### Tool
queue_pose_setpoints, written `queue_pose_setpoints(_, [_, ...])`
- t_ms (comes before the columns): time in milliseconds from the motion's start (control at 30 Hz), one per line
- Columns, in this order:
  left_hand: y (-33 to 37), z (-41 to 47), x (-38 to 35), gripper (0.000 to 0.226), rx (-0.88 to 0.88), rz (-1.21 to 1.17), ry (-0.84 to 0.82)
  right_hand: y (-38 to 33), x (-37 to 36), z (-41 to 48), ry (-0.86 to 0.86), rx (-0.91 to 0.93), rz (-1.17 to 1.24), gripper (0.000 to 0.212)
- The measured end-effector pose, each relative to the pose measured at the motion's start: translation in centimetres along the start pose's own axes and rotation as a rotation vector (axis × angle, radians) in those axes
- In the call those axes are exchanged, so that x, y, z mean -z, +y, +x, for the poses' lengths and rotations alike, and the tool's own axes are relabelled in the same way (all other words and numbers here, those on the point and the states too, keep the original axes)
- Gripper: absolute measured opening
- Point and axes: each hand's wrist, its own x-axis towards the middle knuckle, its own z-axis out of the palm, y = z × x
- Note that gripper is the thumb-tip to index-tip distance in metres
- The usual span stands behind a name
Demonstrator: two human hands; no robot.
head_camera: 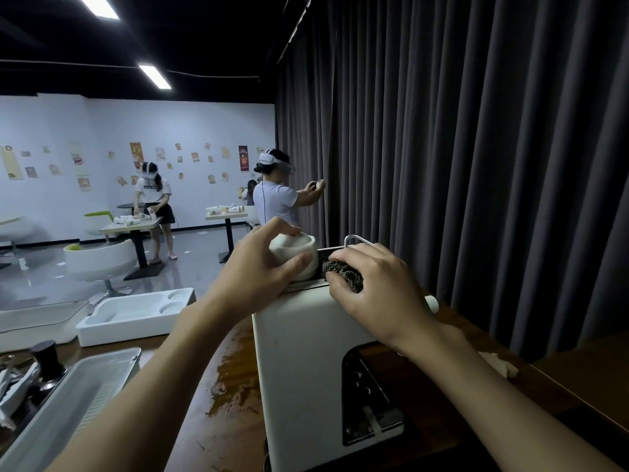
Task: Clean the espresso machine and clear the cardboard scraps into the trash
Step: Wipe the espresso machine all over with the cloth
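A dark pleated curtain fills the right side of the room, hanging just behind the counter. The wooden counter runs across the foreground, its surface worn pale in a patch left of the machine.

The white espresso machine stands upright on the counter at centre, its dark control panel facing the near right. A thin wire loop rises from its top rear edge, and a white knob projects from its right side.

A metal tray lies on the counter at lower left, tilted against dark utensils beside it. Beyond it, a white foam packing insert rests near the counter's far edge, well apart from the machine.

Three persons wearing headsets are visible at tables in the background; detail is too small to report.

The person's left hand is wrapped around a white cup that sits on the machine's top left, fingers over the rim and thumb across the near side: a firm grasp. The right hand is clenched over a dark patterned cloth, pressing it on the machine's top surface, just beside the cup.

A crumpled pale wad lies on the counter right of the machine; whether it is cardboard cannot be told.
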Motion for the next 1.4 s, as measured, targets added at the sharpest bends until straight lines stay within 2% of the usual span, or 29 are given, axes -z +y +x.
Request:
queue_pose_setpoints(367, [0.3, -0.8, -0.2, 0.045, 0.063, 0.033, 0.013, 0.0, 0.1, -0.1, 0.001, 0.014, -0.007, 0.027])
queue_pose_setpoints(467, [0.7, -0.5, -0.2, 0.062, 0.073, 0.064, 0.021, -0.1, 0.1, -0.2, 0.012, 0.02, -0.004, 0.026])
queue_pose_setpoints(567, [0.9, -0.8, -0.2, 0.08, 0.079, -0.005, 0.015, -0.1, 0.0, -0.2, 0.01, 0.021, -0.006, 0.025])
queue_pose_setpoints(800, [0.4, -0.8, -0.7, 0.084, 0.122, -0.082, 0.102, 0.1, -0.1, -0.2, 0.011, 0.01, -0.009, 0.026])
queue_pose_setpoints(967, [0.2, -1.1, -0.9, 0.09, 0.147, -0.174, 0.063, 0.1, -0.1, -0.2, 0.002, -0.001, -0.009, 0.026])
queue_pose_setpoints(1100, [0.2, -1.2, -0.9, 0.089, 0.133, -0.139, 0.131, 0.0, 0.1, -0.3, -0.01, -0.007, -0.013, 0.028])
queue_pose_setpoints(1233, [0.3, -1.3, -0.9, 0.094, 0.147, -0.188, 0.085, -0.1, 0.2, -0.2, -0.019, -0.014, -0.011, 0.029])
queue_pose_setpoints(1400, [0.4, -1.4, -0.9, 0.093, 0.12, -0.153, 0.13, -0.2, 0.2, -0.3, -0.017, -0.019, -0.015, 0.03])
